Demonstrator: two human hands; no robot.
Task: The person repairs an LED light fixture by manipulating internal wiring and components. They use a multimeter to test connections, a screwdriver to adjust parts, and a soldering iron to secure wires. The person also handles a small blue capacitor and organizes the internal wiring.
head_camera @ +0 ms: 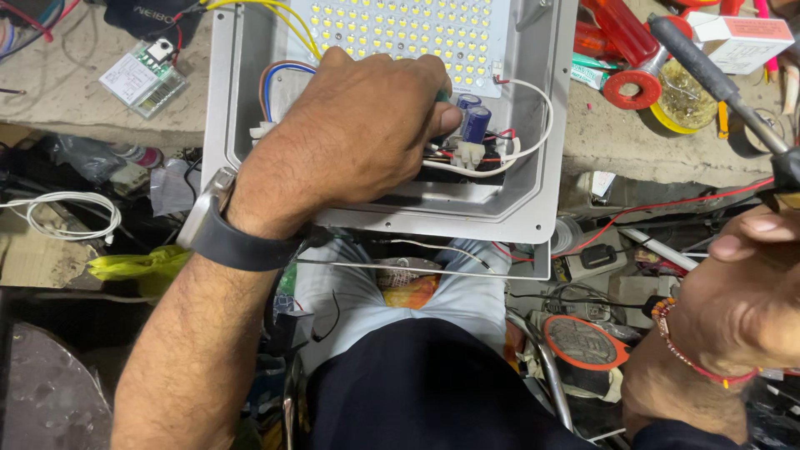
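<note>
Inside the grey lamp housing [533,200], at its near edge, I see my left hand [358,133] clenched around a small green-tipped tool beside 2 blue capacitors [472,117] and white wires [533,125]. At right, my right hand [742,292] grips a soldering iron [717,83] over the cluttered bench.

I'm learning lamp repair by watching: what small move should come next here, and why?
Probably bring the soldering iron in the right hand down toward the driver board. The left hand already rests inside the lamp housing beside the blue capacitors, while the iron's tip is out over the bench.
</note>
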